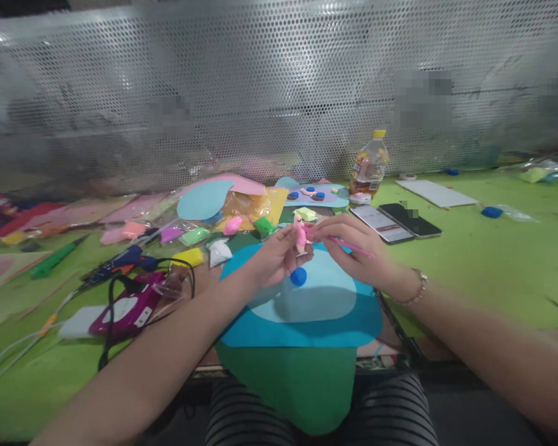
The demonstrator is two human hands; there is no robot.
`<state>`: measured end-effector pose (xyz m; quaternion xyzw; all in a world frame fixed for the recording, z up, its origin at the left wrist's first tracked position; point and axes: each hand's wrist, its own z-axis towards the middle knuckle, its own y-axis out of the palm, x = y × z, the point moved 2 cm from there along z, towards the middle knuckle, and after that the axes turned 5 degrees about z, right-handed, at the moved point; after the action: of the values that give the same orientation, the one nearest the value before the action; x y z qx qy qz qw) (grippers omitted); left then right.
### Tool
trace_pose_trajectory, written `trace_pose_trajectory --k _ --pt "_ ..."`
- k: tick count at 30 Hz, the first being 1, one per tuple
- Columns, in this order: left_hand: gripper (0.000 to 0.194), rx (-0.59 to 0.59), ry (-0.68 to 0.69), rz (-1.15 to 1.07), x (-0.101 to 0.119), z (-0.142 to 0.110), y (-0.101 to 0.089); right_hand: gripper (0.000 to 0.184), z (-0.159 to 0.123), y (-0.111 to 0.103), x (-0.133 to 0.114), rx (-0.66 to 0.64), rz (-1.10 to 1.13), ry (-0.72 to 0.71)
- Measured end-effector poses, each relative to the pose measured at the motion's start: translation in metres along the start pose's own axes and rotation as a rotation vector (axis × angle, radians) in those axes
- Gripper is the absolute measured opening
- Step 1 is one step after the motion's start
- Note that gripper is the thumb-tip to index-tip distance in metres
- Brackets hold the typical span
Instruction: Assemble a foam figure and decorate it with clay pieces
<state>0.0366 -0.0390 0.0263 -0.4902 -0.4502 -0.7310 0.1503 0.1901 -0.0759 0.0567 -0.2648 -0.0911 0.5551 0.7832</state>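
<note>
Between the fingers of my left hand (276,253) is a small clay figure (301,235) with a pale head and a pink body. My right hand (348,244) is closed around a thin pink stick-like tool (356,248), its tip against or very near the figure's side. Both hands are raised over a light blue paper shape (325,297), which lies on a larger blue sheet (242,328). Below the figure, a blue clay ball (298,276) rests on the light blue paper. Dark green paper (307,384) hangs over the table's front edge.
Left of my hands are bagged clay lumps, including a yellow one (188,257), a glue gun (121,263) and a purple power strip (130,306) with cables. Behind stand a bottle (369,164) and a perforated metal screen (279,93). Two phones (381,224) lie on the right.
</note>
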Motion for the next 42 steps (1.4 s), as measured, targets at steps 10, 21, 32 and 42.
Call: trace_pose_trajectory --k 10,21,32,42 --pt "0.016 -0.016 -0.001 0.019 -0.0009 0.0003 -0.0008 0.020 -0.0012 0.0013 0.0007 0.001 -0.009 0.006" --pt "0.019 -0.029 0.001 0.031 -0.0021 0.0015 -0.0031 0.017 -0.0004 0.0023 -0.0011 -0.008 0.005 -0.007" --pt "0.019 -0.033 0.010 0.017 0.0000 -0.0005 0.0022 0.017 -0.0005 0.0013 -0.0015 -0.008 -0.035 0.019" --pt "0.022 -0.038 0.016 0.029 -0.0017 0.0000 -0.0013 0.018 0.0000 0.0003 -0.0014 0.020 -0.024 0.034"
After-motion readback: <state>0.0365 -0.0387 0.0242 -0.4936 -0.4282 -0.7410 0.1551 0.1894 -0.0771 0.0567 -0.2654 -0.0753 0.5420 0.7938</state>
